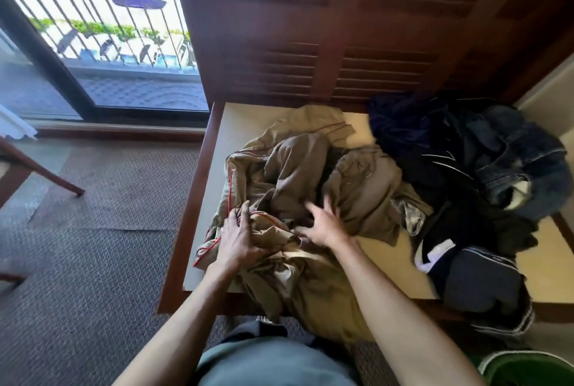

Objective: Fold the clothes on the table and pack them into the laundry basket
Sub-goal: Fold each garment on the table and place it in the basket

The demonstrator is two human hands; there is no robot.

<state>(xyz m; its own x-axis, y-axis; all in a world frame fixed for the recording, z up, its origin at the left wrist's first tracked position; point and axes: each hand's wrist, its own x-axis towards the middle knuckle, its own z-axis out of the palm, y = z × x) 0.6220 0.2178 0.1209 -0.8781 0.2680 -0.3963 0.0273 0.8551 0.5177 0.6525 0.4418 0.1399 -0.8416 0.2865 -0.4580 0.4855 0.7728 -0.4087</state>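
A crumpled khaki garment (298,174) with red piping lies heaped on the cream-topped table (236,125), its lower part hanging over the near edge. My left hand (239,236) grips a bunch of its cloth near the red-trimmed edge. Over the folds in the middle, my right hand (323,224) has its fingers spread and is blurred by motion; it holds nothing that I can see. A pile of dark clothes (459,168), navy, black and denim, covers the table's right side. The green rim of the laundry basket (528,367) shows at the bottom right.
A dark wooden louvred panel (341,28) stands behind the table. On the left is patterned carpet (93,246), a wooden chair leg (40,168) and a glass balcony door (108,44). Dark striped trousers (484,289) hang over the table's near right edge.
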